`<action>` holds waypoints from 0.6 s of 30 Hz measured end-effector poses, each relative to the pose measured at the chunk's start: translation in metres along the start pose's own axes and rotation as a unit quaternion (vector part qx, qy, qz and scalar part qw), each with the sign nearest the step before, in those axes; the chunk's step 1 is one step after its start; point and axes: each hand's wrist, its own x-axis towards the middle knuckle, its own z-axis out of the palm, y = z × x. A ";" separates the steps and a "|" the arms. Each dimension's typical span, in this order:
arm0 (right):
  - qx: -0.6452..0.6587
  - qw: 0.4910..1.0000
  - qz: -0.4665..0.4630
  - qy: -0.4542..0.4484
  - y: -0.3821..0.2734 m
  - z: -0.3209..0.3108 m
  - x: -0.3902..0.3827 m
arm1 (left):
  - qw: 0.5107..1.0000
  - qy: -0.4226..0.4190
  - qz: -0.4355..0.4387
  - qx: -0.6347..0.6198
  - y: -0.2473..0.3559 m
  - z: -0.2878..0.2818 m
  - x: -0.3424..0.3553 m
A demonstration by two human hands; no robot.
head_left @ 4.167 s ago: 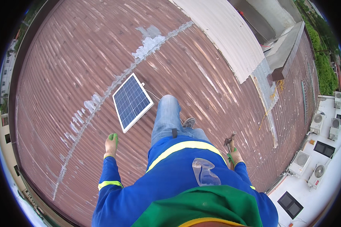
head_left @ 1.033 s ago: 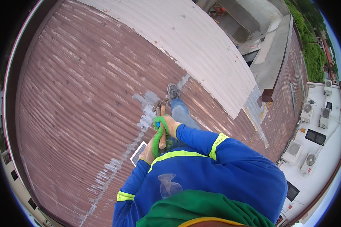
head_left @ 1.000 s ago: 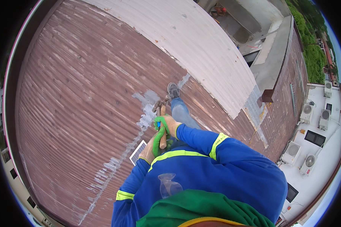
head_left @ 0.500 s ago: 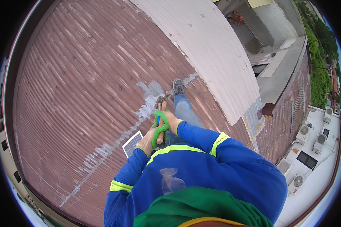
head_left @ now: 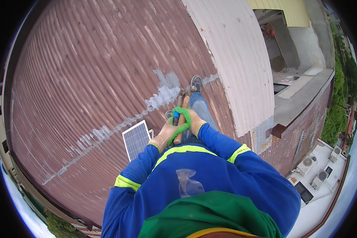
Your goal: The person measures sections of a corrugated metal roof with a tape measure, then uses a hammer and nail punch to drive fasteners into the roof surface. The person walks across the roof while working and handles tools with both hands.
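Both my hands wear green-fronted gloves and are closed together in front of my waist. My left hand (head_left: pixel 171 131) wraps the lower part of a hammer's wooden handle (head_left: pixel 179 137). Just above it, my right hand (head_left: pixel 191 118) grips the same hammer, whose grey metal head (head_left: pixel 182 93) points away from me, beside my shoe. A blue-and-black handle (head_left: pixel 176 116) lies along the hammer within my grasp; its far end is hard to make out. Left of my hands, a small framed solar panel (head_left: pixel 136 139) rests on the roof.
I stand on a brown corrugated metal roof (head_left: pixel 95 67), crossed by a line of grey sealant (head_left: pixel 125 123). A pale corrugated sheet (head_left: pixel 236 51) covers the right part. Beyond are a concrete ledge (head_left: pixel 301 99), an opening, and a lower white roof with air-conditioner units (head_left: pixel 306 164).
My view has shifted, so the roof lies differently in it and more of the solar panel shows. Both hands stay closed on the hammer.
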 end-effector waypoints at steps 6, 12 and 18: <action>-0.017 0.999 -0.011 -0.027 -0.003 0.003 -0.002 | 0.995 0.046 0.054 0.066 -0.023 -0.002 0.013; -0.086 0.996 0.016 -0.031 0.002 -0.011 0.021 | 0.988 0.058 0.051 0.130 -0.036 -0.023 0.052; -0.406 0.904 -0.062 0.117 -0.017 -0.057 0.049 | 0.988 0.019 -0.024 0.148 -0.045 -0.105 0.203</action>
